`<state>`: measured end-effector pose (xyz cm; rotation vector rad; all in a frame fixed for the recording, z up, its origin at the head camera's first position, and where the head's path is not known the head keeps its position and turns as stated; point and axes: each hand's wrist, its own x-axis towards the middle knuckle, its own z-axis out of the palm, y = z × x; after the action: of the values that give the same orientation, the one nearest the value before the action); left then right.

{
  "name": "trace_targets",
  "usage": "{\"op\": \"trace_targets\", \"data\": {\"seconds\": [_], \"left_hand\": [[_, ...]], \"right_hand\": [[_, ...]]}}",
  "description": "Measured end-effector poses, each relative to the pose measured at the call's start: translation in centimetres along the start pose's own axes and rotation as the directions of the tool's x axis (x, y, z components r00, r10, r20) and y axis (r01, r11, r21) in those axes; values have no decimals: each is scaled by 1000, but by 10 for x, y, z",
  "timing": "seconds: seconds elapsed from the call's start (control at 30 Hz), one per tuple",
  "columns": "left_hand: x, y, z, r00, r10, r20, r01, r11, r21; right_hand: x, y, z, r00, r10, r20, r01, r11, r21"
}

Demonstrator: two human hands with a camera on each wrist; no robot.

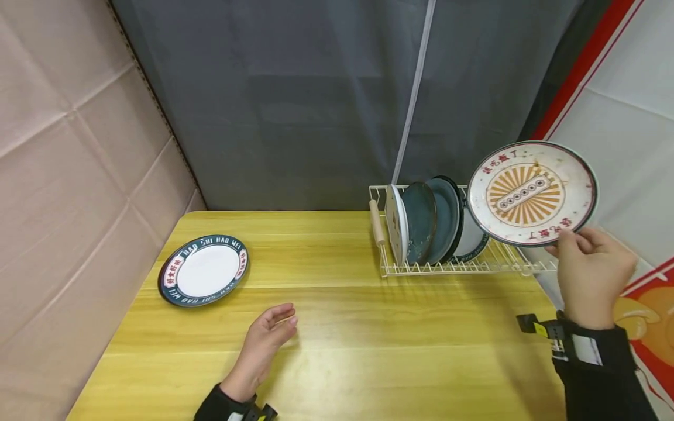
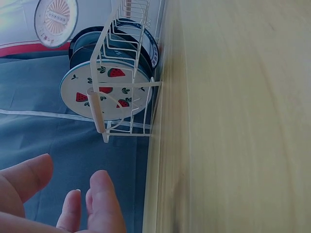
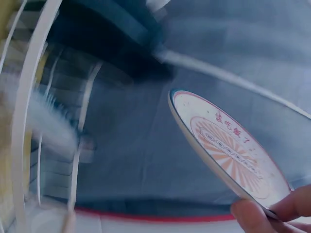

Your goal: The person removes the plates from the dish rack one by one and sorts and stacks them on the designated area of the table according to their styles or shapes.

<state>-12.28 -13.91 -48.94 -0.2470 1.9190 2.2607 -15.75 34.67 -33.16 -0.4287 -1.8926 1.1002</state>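
Note:
My right hand (image 1: 595,275) pinches the lower edge of a white plate (image 1: 532,158) with an orange sunburst and red lettering, raised above the right end of the dish rack (image 1: 505,263). In the right wrist view the thumb and fingers grip that plate's rim (image 3: 199,141). My left hand (image 1: 263,345) hangs over the front of the table, fingers loosely extended, holding nothing. In the rack stand several plates on edge: a white one with watermelon pictures (image 2: 80,82), dark blue-green plates (image 1: 419,216), and a white plate with a dark lettered rim (image 1: 468,237).
A plate with a dark lettered rim (image 1: 207,272) lies flat at the table's left. Grey cloth (image 1: 295,105) hangs behind the wooden table (image 1: 337,316), with pale cloth (image 1: 68,193) on the left and a white and red sheet (image 1: 637,111) on the right.

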Motion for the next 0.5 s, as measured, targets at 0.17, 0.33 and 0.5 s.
{"op": "trace_targets", "data": {"seconds": [0.17, 0.33, 0.5], "left_hand": [[0, 0, 2, 1000, 6, 16, -6, 1000, -2], [4, 4, 8, 999, 8, 36, -8, 1000, -2], [30, 16, 30, 996, 18, 86, -18, 1000, -1]], "right_hand": [[-26, -11, 3, 977, 142, 161, -155, 985, 70], [-45, -14, 7, 945, 202, 256, -247, 956, 160], [-44, -11, 5, 932, 214, 293, -277, 941, 194]]}}
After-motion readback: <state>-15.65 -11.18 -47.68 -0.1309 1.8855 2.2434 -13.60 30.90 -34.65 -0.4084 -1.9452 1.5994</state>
